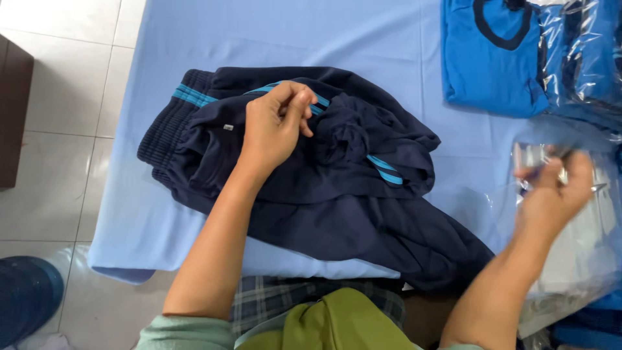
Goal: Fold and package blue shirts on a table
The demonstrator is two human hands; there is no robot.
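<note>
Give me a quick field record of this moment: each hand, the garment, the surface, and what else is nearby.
left hand: pinching a fold of the navy trousers
right hand: gripping a clear plastic bag
trousers: bunched, light blue side stripes, ribbed waistband at left
surface: table under a light blue cloth
nearby: folded blue shirt, bagged blue garments beside it

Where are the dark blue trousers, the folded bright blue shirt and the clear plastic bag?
dark blue trousers [337, 220], head view, lower leg fabric.
bright blue shirt [486, 71], head view, chest.
clear plastic bag [583, 253], head view, middle.
</note>
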